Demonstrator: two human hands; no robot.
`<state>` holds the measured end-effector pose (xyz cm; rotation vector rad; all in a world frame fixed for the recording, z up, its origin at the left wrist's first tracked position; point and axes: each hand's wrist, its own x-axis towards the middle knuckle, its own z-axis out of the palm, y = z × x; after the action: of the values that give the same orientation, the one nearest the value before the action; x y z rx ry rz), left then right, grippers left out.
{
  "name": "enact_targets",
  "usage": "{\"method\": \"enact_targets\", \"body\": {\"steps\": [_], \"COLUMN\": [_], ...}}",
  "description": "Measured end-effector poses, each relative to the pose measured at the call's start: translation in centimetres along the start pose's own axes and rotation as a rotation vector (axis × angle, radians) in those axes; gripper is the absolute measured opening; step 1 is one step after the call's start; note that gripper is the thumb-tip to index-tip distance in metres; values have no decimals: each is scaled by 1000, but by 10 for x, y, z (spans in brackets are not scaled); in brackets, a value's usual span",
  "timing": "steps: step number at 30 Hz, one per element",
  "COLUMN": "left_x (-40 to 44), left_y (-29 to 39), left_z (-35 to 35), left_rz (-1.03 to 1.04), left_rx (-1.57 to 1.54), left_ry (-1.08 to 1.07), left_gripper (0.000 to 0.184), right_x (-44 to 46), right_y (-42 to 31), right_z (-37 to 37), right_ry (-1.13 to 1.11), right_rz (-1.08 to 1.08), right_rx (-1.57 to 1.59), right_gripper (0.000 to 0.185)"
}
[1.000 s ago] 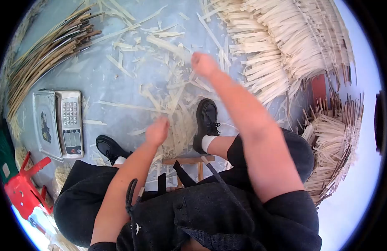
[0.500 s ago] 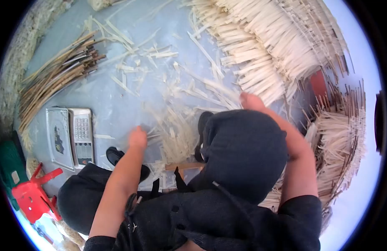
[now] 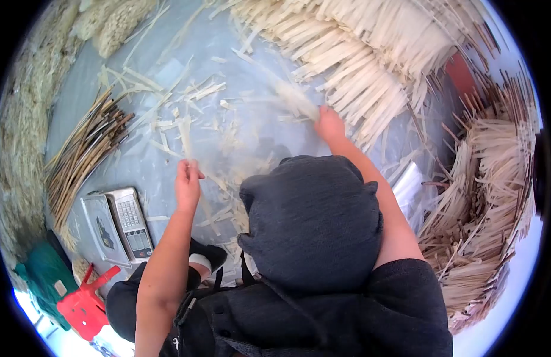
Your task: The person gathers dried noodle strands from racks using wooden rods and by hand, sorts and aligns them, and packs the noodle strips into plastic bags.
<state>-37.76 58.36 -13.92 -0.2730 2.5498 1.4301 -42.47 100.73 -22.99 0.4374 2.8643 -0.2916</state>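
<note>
My right hand (image 3: 331, 123) is closed round the near end of a blurred bundle of pale, flat dried strips (image 3: 296, 100), which points up and left over the floor. My left hand (image 3: 189, 172) is raised further left, its fingers pinched together. A pale strip (image 3: 185, 135) stretches upward from the left fingertips and appears to be held in them. Between and beyond my hands, loose strips (image 3: 207, 90) lie scattered on the grey plastic-covered floor (image 3: 251, 116). My dark-clothed knee hides part of the floor below.
Large layered piles of pale strips on thin stems (image 3: 371, 71) lie at the top right, with another stack (image 3: 478, 196) at the right. A bundle of brown stalks (image 3: 91, 152) lies left, above a digital scale (image 3: 130, 223). A red plastic stool (image 3: 85, 309) is at the lower left.
The view has shifted. My right hand has moved left and up with the bundle of strips, away from the large pile. My left hand has risen, and a strip now shows at its fingertips.
</note>
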Motion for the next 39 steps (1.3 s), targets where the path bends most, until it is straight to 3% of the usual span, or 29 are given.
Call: {"method": "enact_targets", "body": {"steps": [2, 4, 5, 7, 8, 9, 10, 13, 16, 18, 20, 22, 24, 27, 28, 30, 32, 34, 35, 37, 39], "left_x": [3, 0, -1, -3, -5, -7, -5, 8, 25, 39, 56, 73, 98, 131, 146, 175, 185, 193, 189, 206, 210], "left_y": [12, 25, 32, 49, 56, 63, 70, 96, 128, 141, 143, 142, 137, 153, 152, 147, 135, 123, 119, 63, 44], "left_z": [3, 4, 3, -1, -7, -12, -14, -36, -65, -82, -93, -106, -129, -169, -181, -195, -192, -190, -187, -190, -187], "left_rz": [-64, -140, -222, -232, -255, -247, -242, -273, -271, -212, -243, -331, -309, -144, -142, 104, 80, 145, 26, 168, 122], "left_rx": [-167, -284, -408, -356, -304, -290, -186, -19, -97, -404, -441, -423, -302, 276, 270, 897, 876, 1114, 1032, 1125, 1097], "left_ry": [21, 31, 50, 79, 110, 161, 154, 176, 223, 257, 285, 272, 127, -105, -113, -153, -172, -300, -371, -427, -577], "left_gripper": [20, 19, 20, 22, 24, 24, 26, 26, 21, 18, 17, 15, 16, 24, 24, 32, 36, 32, 30, 29, 27], "right_x": [12, 19, 16, -1, -13, -16, -38, -50, -43, -27, -16, -12, -12, -3, 5, 26, 58, 88, 101, 125, 152], "right_y": [6, 17, 25, 45, 49, 74, 84, 68, 70, 61, 37, 11, -18, -66, -79, -103, -116, -127, -132, -140, -124], "right_z": [-38, -69, -71, -64, -61, -13, 17, 19, 16, -17, -79, -148, -205, -263, -270, -279, -258, -224, -207, -169, -108], "right_ry": [56, 65, 73, 60, -107, -190, -137, -225, -204, 3, -217, -295, -314, -312, -308, -390, -448, -597, -610, -435, -103], "right_rz": [63, 254, 245, 336, 402, 394, 292, 222, 173, -44, -25, -151, -202, -229, -222, -279, -285, -315, -319, -352, -486], "right_rx": [70, 414, 423, 340, 309, 278, 340, 350, 443, 924, 1193, 1207, 1196, 1066, 1059, 861, 741, 591, 578, 295, 109], "right_gripper": [39, 49, 49, 48, 53, 54, 48, 45, 43, 39, 40, 44, 47, 48, 48, 47, 52, 44, 44, 45, 49]}}
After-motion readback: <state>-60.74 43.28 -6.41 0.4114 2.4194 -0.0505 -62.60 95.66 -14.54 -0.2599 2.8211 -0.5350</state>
